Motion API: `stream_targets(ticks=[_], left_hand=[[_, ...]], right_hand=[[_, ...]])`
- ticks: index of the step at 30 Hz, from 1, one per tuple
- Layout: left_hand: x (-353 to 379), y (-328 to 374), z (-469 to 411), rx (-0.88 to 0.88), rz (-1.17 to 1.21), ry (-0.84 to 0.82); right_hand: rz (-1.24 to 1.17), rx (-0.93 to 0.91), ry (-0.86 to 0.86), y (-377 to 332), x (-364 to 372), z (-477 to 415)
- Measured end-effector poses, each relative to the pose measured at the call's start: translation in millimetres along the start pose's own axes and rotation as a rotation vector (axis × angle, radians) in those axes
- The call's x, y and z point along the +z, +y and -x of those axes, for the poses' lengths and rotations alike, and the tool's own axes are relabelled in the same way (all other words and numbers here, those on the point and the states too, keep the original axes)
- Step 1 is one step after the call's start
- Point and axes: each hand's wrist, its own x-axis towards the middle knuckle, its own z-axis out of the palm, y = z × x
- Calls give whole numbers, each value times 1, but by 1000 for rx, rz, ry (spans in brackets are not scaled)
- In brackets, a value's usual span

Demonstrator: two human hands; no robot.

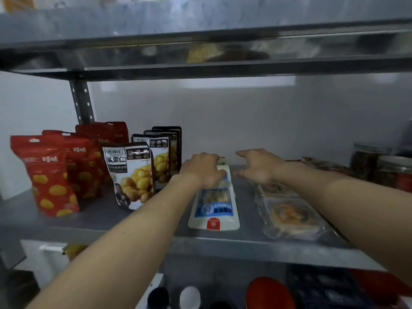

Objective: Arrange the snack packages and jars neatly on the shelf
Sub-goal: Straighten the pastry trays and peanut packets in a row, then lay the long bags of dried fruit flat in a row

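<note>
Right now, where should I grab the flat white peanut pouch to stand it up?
Take the white peanut pouch by its near end, from the shelf front: its print reads upside down, so that end looks like its top, and it lies free while the left hand holds the far end.

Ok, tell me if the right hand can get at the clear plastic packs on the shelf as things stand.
Probably yes. The right hand hovers open just beyond the clear plastic packs, which lie uncovered right beside its wrist. Nothing stands between them.
</note>
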Motion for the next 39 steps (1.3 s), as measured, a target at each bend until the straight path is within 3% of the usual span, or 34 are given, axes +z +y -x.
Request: stream_targets(ticks=[5, 10, 16, 23, 28, 32, 39], left_hand=[[6, 25, 32, 80, 40, -6], [25, 68, 67, 254, 253, -73], [45, 88, 87, 431, 163, -206], [47, 80, 90, 402, 157, -228], [50, 80, 88, 418, 160, -232], [48, 85, 86, 408, 123, -249], [47, 86, 83, 395, 38, -270]], right_hand=[[-62, 48, -13, 4, -8, 48], [-129, 130, 26, 23, -17, 103], [-186, 261, -97, 38, 0, 133], [-365, 213, -71, 24, 21, 137], [-507, 169, 43, 35, 14, 140], [-449, 154, -56, 43, 18, 140], [-450, 131, 0, 48, 11, 141]])
